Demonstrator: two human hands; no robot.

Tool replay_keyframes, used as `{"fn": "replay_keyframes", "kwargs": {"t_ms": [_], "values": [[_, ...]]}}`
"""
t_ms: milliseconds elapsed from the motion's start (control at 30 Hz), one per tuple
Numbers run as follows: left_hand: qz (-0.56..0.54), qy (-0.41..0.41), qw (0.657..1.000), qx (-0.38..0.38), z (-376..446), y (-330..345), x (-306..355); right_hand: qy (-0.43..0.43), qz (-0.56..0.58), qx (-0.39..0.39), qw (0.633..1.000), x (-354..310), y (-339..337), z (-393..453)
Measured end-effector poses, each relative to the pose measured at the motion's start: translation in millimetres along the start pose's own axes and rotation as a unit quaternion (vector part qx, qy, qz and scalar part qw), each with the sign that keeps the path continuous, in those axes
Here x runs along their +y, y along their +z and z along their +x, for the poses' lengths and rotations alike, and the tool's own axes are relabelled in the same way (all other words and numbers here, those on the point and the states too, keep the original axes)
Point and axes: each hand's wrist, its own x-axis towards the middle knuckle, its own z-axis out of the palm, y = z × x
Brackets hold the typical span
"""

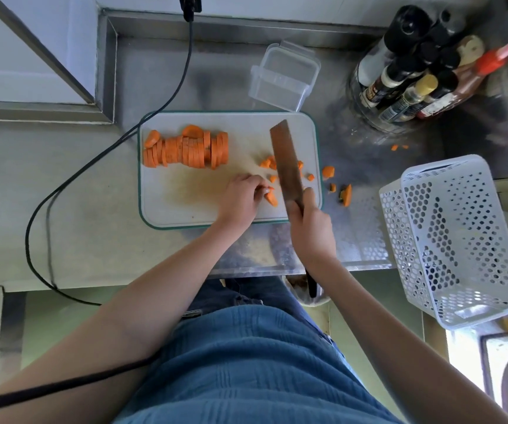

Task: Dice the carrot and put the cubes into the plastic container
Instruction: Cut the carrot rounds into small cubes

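A row of sliced carrot point(185, 151) lies at the left of the white cutting board point(191, 206). Several small carrot cubes point(268, 163) lie near the board's right side. My left hand point(242, 198) has curled fingers pinching a carrot piece point(271, 198) on the board. My right hand point(311, 228) grips the handle of a cleaver point(286, 163), whose blade lies just right of that piece. A clear plastic container point(283, 76) stands behind the board and holds nothing that I can see.
A few carrot bits point(346, 194) lie on the steel counter right of the board. A white perforated basket point(457, 237) stands at the right, bottles point(414, 78) at the back right. A black cable point(63, 185) loops across the left counter.
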Motion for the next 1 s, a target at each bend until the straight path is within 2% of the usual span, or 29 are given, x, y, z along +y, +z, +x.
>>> {"fn": "replay_keyframes", "kwargs": {"t_ms": [100,200,333,467,767,833,900,1000], "values": [[-0.024,0.009,0.999,0.037,-5,-5,-1,0.007,0.036,-0.007,0.999,10,-5,0],[-0.018,0.000,0.996,0.088,-22,-18,-14,-0.012,-0.006,-0.085,0.996,17,-2,1],[-0.001,-0.038,0.996,0.081,-38,-35,-36,-0.043,-0.060,-0.157,0.985,25,5,8],[0.026,-0.047,0.998,0.043,-44,-37,-41,-0.044,-0.092,-0.162,0.982,33,-8,28],[0.055,-0.023,0.998,0.030,-43,-39,-39,-0.053,-0.153,-0.108,0.981,35,-36,70],[0.058,-0.022,0.998,0.027,-43,-41,-37,-0.059,-0.137,-0.103,0.983,32,-38,67],[0.095,0.027,0.995,0.024,-42,-41,-32,-0.072,-0.081,-0.063,0.992,31,-41,57],[0.181,0.221,0.958,-0.039,-37,-30,-19,-0.035,0.027,0.047,0.998,32,-47,35]]}}
